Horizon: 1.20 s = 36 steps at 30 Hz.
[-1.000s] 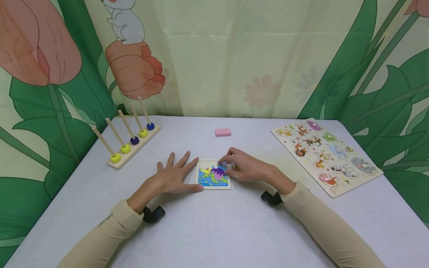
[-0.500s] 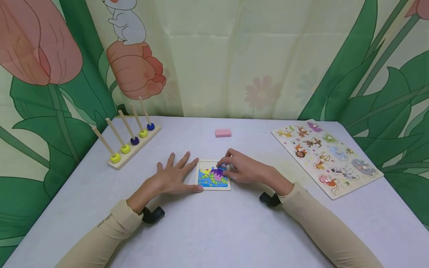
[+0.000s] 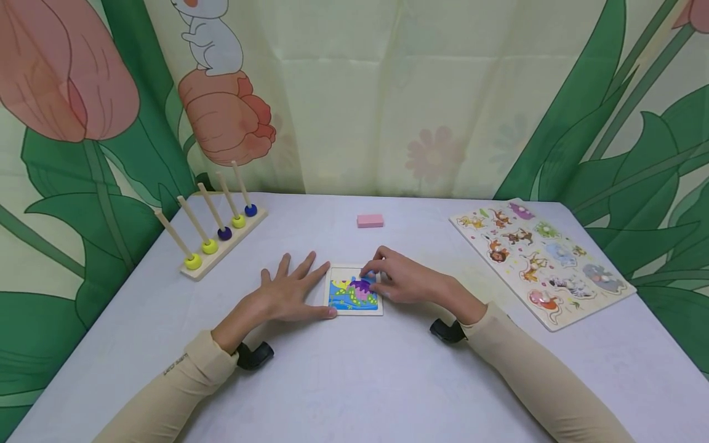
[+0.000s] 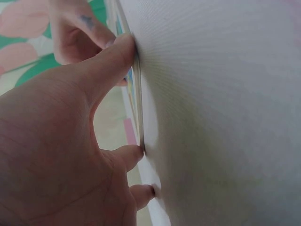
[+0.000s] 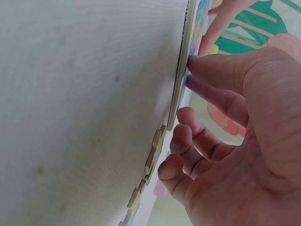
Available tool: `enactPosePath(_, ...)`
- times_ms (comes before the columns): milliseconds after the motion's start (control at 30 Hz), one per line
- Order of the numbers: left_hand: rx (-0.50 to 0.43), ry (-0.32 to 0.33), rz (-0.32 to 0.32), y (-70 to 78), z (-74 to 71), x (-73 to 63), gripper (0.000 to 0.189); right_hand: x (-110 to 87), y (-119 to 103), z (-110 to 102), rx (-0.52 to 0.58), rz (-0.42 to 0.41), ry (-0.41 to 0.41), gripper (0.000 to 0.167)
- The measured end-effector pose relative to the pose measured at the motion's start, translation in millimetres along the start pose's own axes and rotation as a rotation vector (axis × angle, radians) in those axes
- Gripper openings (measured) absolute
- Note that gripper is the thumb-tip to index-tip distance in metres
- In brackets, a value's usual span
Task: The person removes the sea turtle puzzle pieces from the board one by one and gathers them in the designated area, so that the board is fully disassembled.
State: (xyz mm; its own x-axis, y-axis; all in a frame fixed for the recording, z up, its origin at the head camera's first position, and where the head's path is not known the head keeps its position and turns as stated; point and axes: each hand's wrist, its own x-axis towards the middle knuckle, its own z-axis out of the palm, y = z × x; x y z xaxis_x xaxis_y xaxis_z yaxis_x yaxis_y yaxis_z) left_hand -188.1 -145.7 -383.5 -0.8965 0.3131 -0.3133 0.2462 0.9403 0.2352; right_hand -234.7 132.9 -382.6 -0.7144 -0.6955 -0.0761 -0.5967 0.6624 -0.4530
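Note:
A small square jigsaw puzzle (image 3: 346,299) lies in its pale wooden frame on the white table, its picture blue, yellow and purple. Bare wood shows along the top left of the frame. My left hand (image 3: 285,296) has its fingers spread, with thumb and index fingertip on the frame's left side. Over the puzzle's right side, my right hand (image 3: 407,280) pinches a bluish puzzle piece (image 3: 367,277) between thumb and index finger, mostly covered by them. Its other fingers (image 5: 182,136) are curled. The right wrist view shows several loose puzzle pieces (image 5: 153,155) beyond the frame.
A pink block (image 3: 370,221) lies behind the puzzle. At the left back stands a wooden peg rack (image 3: 213,253) with several upright pegs and yellow and blue beads. On the right lies an animal peg board (image 3: 515,271). A printed curtain (image 3: 343,123) hangs behind the table.
My right hand has shifted slightly toward the left, and the bluish piece has moved a little down and left in the frame. The left hand stays put on the frame.

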Motion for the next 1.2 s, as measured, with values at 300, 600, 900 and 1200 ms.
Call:
enactPosePath(300, -0.004, 0.004, -0.003, 1.6, -0.1, -0.5, 0.105, -1.6, -0.9, -0.1, 0.011, -0.004, 0.010, 0.028)
enactPosePath(600, 0.006, 0.010, 0.000, 0.6, -0.4, 0.0, 0.105, -2.9, -2.0, -1.2, 0.006, -0.003, 0.027, 0.029)
enactPosePath(900, 0.008, 0.011, 0.002, 0.3, -0.8, -0.1, 0.105, -2.4, -1.1, -1.5, 0.014, -0.010, 0.031, 0.030)
enactPosePath(1200, -0.002, 0.011, 0.001, 1.0, 0.1, -1.1, 0.104, -2.6, -1.1, -1.6, 0.021, 0.002, 0.039, 0.035)
